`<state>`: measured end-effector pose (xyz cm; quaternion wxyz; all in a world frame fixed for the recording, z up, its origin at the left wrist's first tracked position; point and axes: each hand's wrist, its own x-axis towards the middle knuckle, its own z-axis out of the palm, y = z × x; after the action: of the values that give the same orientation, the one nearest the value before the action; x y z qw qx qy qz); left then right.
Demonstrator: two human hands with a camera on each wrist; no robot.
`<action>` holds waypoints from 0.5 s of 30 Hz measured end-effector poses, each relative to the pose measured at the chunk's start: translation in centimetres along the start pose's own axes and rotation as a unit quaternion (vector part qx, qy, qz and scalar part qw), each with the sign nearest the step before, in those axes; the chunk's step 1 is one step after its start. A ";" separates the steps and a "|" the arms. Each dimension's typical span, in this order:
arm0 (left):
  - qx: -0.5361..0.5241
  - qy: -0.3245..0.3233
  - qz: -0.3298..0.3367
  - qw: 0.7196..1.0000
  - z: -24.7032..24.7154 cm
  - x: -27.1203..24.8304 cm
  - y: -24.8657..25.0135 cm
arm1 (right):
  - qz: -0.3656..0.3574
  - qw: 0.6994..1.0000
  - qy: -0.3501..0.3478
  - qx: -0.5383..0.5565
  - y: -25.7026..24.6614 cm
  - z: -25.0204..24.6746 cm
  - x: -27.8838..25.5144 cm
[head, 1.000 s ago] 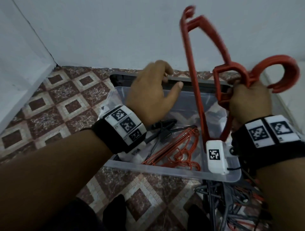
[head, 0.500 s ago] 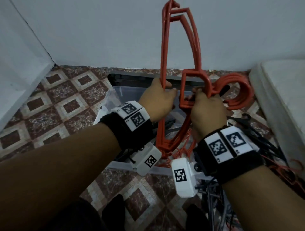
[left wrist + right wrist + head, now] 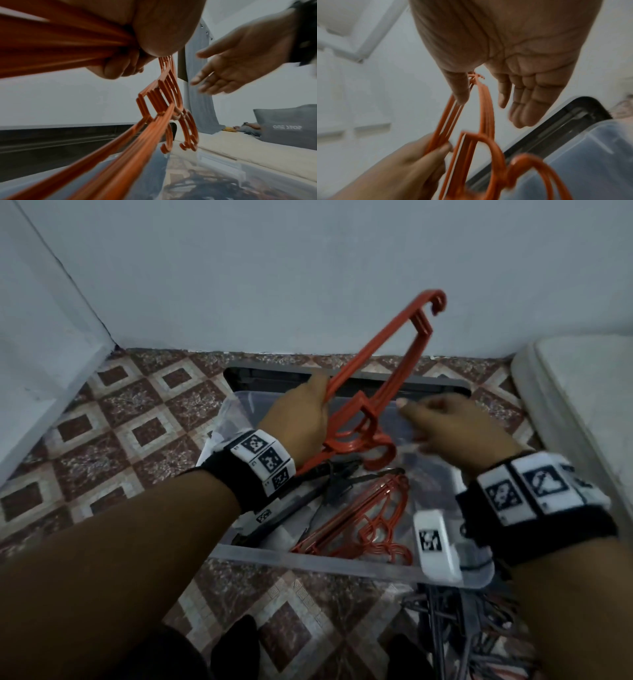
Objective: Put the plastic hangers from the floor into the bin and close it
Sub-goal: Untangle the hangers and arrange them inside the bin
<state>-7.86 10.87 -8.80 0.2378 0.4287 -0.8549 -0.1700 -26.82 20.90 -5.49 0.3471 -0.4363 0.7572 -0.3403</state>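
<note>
My left hand [image 3: 310,412] grips a bunch of red plastic hangers [image 3: 383,364] by one side bar. The bunch tilts up to the right over the clear plastic bin [image 3: 308,560], its hooks [image 3: 378,455] hanging down inside the bin's opening. The left wrist view shows my fingers [image 3: 123,67] curled round the bars, with the hooks [image 3: 181,128] below. My right hand [image 3: 428,422] hovers just right of the bunch, fingers relaxed and holding nothing, as the right wrist view [image 3: 518,102] confirms. Red hangers [image 3: 373,525] and black hangers [image 3: 339,479] lie in the bin.
The bin's dark lid [image 3: 260,374] lies on the tiled floor behind it, against the wall. A tangle of dark and red hangers [image 3: 462,631] lies on the floor at the front right. A white mattress edge [image 3: 582,392] borders the right side.
My right hand has let go of the red hangers and moved off to the right. My left hand has tipped the bunch from upright to a slant and lowered it over the bin.
</note>
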 end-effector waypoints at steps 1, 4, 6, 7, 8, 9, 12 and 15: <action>-0.001 -0.022 0.010 1.000 0.5 -0.1 0.2 | 0.012 1.000 0.011 0.001 0.2 -0.2 1.1; -0.009 -0.100 0.006 0.995 2.9 -0.2 0.2 | 0.061 0.994 -0.025 0.088 1.9 0.9 4.8; -0.013 -0.146 -0.033 0.989 4.9 -0.1 -0.3 | 0.132 0.982 -0.036 0.133 3.9 2.2 7.1; -0.005 -0.166 -0.055 0.985 6.0 0.0 -0.7 | 0.164 0.977 -0.050 0.127 5.1 2.8 8.0; 0.011 -0.183 -0.069 0.981 7.2 0.1 -1.1 | 0.189 0.973 -0.069 0.113 6.5 3.3 8.9; 0.026 -0.198 -0.075 0.977 8.4 0.3 -1.7 | 0.208 0.969 -0.085 0.100 7.8 3.8 9.6; 0.039 -0.248 -0.079 0.965 12.5 1.1 -3.4 | 0.254 0.957 -0.105 0.093 11.9 5.1 11.6; 0.078 -0.301 -0.091 0.946 16.0 1.5 -4.4 | 0.297 0.943 -0.122 0.090 15.0 6.3 12.8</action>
<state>-14.65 8.50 -23.87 -0.0814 0.4510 -0.8545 -0.2446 -32.85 13.90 -23.99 0.5599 -0.1967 0.7704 -0.2332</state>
